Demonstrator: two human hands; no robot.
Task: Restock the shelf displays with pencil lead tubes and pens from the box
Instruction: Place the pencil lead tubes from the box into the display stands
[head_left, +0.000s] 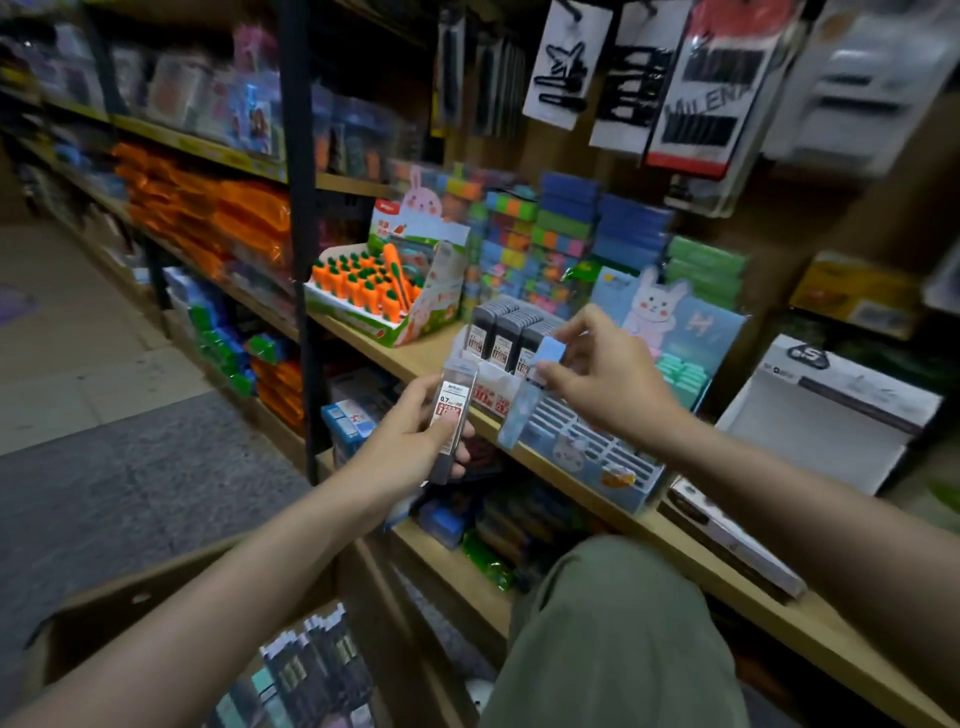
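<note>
Head view: my left hand (415, 431) grips a pencil lead tube (453, 415); my right hand (608, 379) pinches a blue pen (530, 395) above the shelf (691, 551) display (587, 447).

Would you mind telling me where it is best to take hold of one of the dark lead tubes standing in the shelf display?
Probably by its top end, from above. The lead tubes stand upright, packed side by side in the display, whose front wall covers their lower halves. Only the tops stand clear, so pinch one there across its narrow faces and lift straight up.
</note>
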